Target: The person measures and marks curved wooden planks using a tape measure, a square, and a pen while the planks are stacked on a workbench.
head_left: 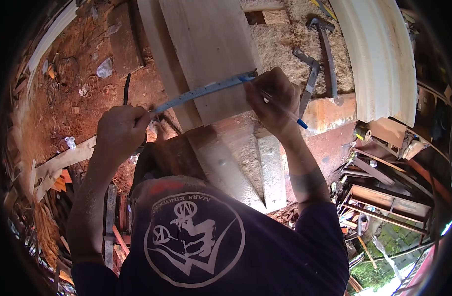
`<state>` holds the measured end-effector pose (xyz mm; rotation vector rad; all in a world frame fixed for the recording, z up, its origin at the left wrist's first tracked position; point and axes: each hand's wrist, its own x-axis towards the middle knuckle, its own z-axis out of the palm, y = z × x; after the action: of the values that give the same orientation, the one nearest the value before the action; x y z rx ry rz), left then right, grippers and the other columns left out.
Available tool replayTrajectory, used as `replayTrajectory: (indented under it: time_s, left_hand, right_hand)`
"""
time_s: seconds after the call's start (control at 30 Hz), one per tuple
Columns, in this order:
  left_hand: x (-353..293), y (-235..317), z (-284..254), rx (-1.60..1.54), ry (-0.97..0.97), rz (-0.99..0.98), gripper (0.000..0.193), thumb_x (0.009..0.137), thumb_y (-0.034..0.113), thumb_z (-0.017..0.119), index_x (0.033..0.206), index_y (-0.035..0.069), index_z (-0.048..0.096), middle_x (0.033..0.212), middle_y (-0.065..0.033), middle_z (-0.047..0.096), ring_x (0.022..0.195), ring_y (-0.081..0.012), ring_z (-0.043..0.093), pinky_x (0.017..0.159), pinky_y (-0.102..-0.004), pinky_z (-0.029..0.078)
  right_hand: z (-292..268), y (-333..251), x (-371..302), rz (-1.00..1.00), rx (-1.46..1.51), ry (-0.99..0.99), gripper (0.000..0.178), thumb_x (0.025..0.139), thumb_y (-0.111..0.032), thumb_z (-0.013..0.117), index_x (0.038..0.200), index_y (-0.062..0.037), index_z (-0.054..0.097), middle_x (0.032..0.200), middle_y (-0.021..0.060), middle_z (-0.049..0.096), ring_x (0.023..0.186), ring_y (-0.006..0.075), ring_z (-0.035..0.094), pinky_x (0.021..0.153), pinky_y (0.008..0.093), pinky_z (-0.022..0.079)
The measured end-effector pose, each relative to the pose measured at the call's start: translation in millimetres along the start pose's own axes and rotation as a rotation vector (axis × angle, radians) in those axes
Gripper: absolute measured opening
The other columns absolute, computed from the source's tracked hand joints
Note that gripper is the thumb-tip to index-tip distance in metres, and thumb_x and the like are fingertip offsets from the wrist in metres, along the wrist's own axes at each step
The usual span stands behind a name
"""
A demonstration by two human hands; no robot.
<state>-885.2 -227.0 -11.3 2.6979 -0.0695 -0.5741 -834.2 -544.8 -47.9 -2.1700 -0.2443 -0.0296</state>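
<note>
Left third of the frame: bare reddish ground strewn with wood shavings, a crumpled clear plastic scrap at upper left, and pale offcut strips lying at mid-left.

Left of centre: the left hand is closed on the near end of a metal ruler, fingers curled under and thumb side up; the grip is tight on the ruler's left end. The ruler runs up and to the right from that hand, slanting across a pale wooden plank.

Centre: the plank lies lengthwise from the upper edge of the frame down to mid-frame, with a second, narrower board just beside it on its left. Below the plank, two tapered pale pieces rest on a reddish timber block.

Right of centre: the right hand is pinched narrow around a blue pen. The pen's tip end meets the ruler's right end at the plank's right edge; its cap end points to the lower right, past the wrist.

Right third: a hammer lies on a sawdust-covered surface at upper right, with a second metal tool just beside it. A white moulded arch curves down the far right. Stacked wooden frames sit at lower right
</note>
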Motion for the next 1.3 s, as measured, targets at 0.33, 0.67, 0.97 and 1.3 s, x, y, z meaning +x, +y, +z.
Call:
replayTrajectory:
  time_s: [0.33, 0.67, 0.97, 1.3]
  left_hand:
    - [0.9, 4.8, 0.3, -0.041, -0.006, -0.036, 0.030, 0.097, 0.028, 0.067, 0.090, -0.001, 0.075, 0.071, -0.0173, 0.065, 0.065, -0.0340, 0.064, 0.063, -0.0441, 0.046]
    - [-0.2, -0.3, 6.1, -0.032, 0.013, -0.031, 0.031, 0.098, 0.028, 0.066, 0.090, -0.001, 0.075, 0.071, -0.0170, 0.064, 0.065, -0.0326, 0.064, 0.063, -0.0434, 0.046]
    - [8.2, -0.2, -4.4, -0.049, -0.028, -0.050, 0.032, 0.098, 0.028, 0.067, 0.089, -0.002, 0.074, 0.068, -0.0159, 0.062, 0.059, -0.0295, 0.060, 0.060, -0.0419, 0.044]
    - [8.8, -4.8, -0.7, -0.026, -0.020, -0.013, 0.031, 0.098, 0.027, 0.067, 0.089, -0.002, 0.074, 0.068, -0.0149, 0.061, 0.061, -0.0300, 0.060, 0.061, -0.0426, 0.044]
  right_hand:
    - [10.7, 12.5, -2.5, -0.274, -0.035, 0.047, 0.025, 0.087, 0.002, 0.074, 0.073, -0.0066, 0.055, 0.060, 0.0053, 0.057, 0.048, 0.0152, 0.057, 0.046, 0.0314, 0.045]
    - [13.6, 16.1, -3.5, -0.312, -0.005, 0.066, 0.032, 0.088, 0.004, 0.073, 0.071, -0.0071, 0.048, 0.061, 0.0058, 0.059, 0.048, 0.0147, 0.056, 0.045, 0.0315, 0.042]
    - [17.6, 11.4, -5.0, -0.158, 0.039, 0.136, 0.030, 0.085, -0.008, 0.075, 0.065, -0.0096, 0.053, 0.059, 0.0053, 0.059, 0.049, 0.0175, 0.060, 0.047, 0.0352, 0.050]
    - [20.2, 12.3, 0.2, -0.229, 0.051, 0.132, 0.031, 0.086, -0.006, 0.075, 0.066, -0.0105, 0.051, 0.058, 0.0030, 0.058, 0.047, 0.0140, 0.058, 0.043, 0.0331, 0.047]
